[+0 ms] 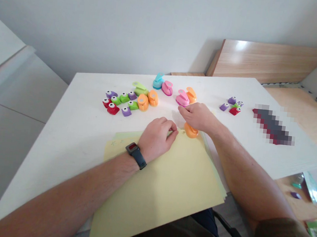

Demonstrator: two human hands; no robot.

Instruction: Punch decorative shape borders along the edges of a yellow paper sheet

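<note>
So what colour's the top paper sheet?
The top sheet is pale yellow; head view shows it.

Paper sheets [175,176] on table [71,113]; most punches [142,102] behind sheets; wall [128,25] beyond

From the head, we look forward and down over a nearby white table [69,128]. We face a grey wall [123,24] beyond.

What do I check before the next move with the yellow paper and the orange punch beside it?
1. Left grip at the far part of the yellow paper: ok.
2. Orange punch at the paper's far edge: ok.
3. Paper properly inside the punch: cannot tell, hidden.
4. Right grip pressing the punch: cannot tell.
5. Whole paper on the table: not ok, its near edge sticks out.
</note>
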